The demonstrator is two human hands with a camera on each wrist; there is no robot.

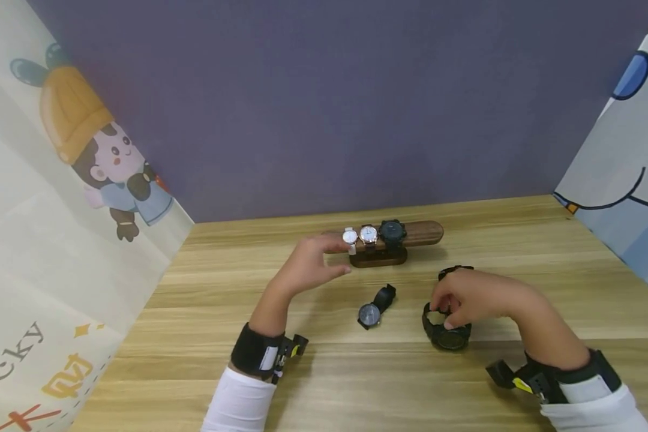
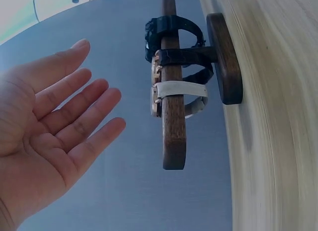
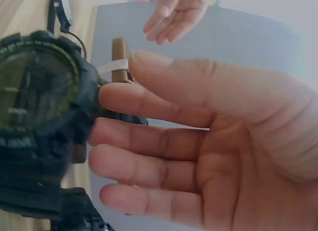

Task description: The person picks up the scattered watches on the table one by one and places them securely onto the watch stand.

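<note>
My left hand [image 1: 311,264] hovers with fingers apart beside the left end of a dark wooden watch stand [image 1: 423,233], holding nothing. Three watches are strapped round its bar: a white-strapped watch [image 1: 350,237], a dark-strapped watch with a rose-gold case [image 1: 369,234] and a large black watch [image 1: 392,231]. My right hand [image 1: 483,294] reaches down over a chunky black watch [image 1: 449,339] with a looped strap. Its thumb and fingers stand apart at that watch in the right wrist view; any contact is unclear. Another black watch [image 1: 456,268] lies behind this hand, partly hidden.
A watch with a grey dial and black strap [image 1: 369,315] lies on the wooden table [image 1: 194,336] between the hands. A dark panel [image 1: 313,108] rises along the table's back edge. Walls printed with cartoons flank both sides.
</note>
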